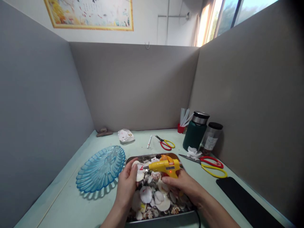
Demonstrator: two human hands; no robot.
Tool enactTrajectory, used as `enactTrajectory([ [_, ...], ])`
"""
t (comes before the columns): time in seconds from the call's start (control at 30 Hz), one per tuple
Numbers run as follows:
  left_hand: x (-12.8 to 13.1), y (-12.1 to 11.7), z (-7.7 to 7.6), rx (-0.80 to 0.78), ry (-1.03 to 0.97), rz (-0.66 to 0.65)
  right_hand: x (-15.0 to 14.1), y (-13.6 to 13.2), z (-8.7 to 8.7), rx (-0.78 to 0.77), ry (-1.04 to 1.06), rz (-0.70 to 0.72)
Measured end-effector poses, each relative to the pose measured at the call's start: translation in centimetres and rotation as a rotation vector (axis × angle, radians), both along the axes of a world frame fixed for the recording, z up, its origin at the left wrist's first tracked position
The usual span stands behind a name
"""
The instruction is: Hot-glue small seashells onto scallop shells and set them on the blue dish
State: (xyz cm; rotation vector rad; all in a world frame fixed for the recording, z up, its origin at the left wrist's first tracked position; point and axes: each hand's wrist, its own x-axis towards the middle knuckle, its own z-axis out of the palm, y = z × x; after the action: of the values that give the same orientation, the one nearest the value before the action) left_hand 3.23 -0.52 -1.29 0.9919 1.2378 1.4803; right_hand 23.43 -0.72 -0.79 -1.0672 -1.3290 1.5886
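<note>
My right hand (184, 185) is closed round the grip of a yellow glue gun (163, 166) with a small red light lit on its side. Its nozzle points left, close to a pale seashell (139, 172) with a red mark on it. That shell is pinched by my left hand (128, 177), thumb in front; the other fingers are partly hidden. Below both hands lies a metal tray (152, 220) full of shells. From under my right hand a black cord (199, 218) runs down over the tray's edge.
A blue scalloped glass dish (101, 171) stands left. Two pairs of scissors, small (166, 144) and large (211, 165), lie behind and right. A green flask (195, 133), a clear jar (211, 139), a red cup of glue sticks (181, 128) and a black pad (247, 201) are right.
</note>
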Motion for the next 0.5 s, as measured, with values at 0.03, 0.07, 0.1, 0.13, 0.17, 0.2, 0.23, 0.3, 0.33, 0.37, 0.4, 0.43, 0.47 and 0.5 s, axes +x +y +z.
enactTrajectory([
  [0.03,0.0,0.0,0.0,-0.001,-0.001,0.005,0.0,0.0,0.0,0.001,0.003,0.007],
  [0.07,0.0,0.0,0.1,-0.004,0.0,0.006,0.0,0.0,-0.1,0.0,-0.002,0.012],
  [0.1,0.0,0.0,0.0,-0.009,0.003,0.001,0.0,0.1,-0.2,0.001,-0.01,0.008],
  [0.13,0.0,0.0,0.0,-0.015,0.011,-0.011,0.0,0.1,-0.3,0.003,-0.014,0.001],
  [0.17,0.1,0.0,-0.1,-0.023,0.022,-0.032,0.0,0.2,-0.4,0.007,-0.017,-0.007],
  [0.2,0.1,0.0,-0.1,-0.03,0.033,-0.058,0.0,0.2,-0.6,0.008,-0.019,-0.015],
  [0.23,0.1,0.0,-0.2,-0.037,0.04,-0.081,0.0,0.3,-0.8,0.007,-0.019,-0.02],
  [0.3,0.2,-0.1,-0.2,-0.046,0.037,-0.095,0.1,0.6,-1.0,0.004,-0.022,-0.026],
  [0.33,0.3,-0.1,-0.1,-0.045,0.024,-0.082,0.2,0.7,-1.0,0.004,-0.035,-0.036],
  [0.37,0.3,-0.1,-0.1,-0.044,0.005,-0.062,0.2,0.7,-0.9,0.02,-0.057,-0.057],
  [0.4,0.3,-0.1,0.0,-0.046,-0.016,-0.042,0.3,0.7,-0.7,0.062,-0.092,-0.085],
  [0.43,0.3,-0.1,0.1,-0.049,-0.037,-0.025,0.4,0.7,-0.4,0.133,-0.152,-0.115],
  [0.47,0.3,-0.1,0.2,-0.049,-0.055,-0.016,0.4,0.5,0.0,0.226,-0.241,-0.146],
  [0.5,0.2,-0.1,0.3,-0.046,-0.067,-0.014,0.4,0.3,0.3,0.332,-0.357,-0.162],
])
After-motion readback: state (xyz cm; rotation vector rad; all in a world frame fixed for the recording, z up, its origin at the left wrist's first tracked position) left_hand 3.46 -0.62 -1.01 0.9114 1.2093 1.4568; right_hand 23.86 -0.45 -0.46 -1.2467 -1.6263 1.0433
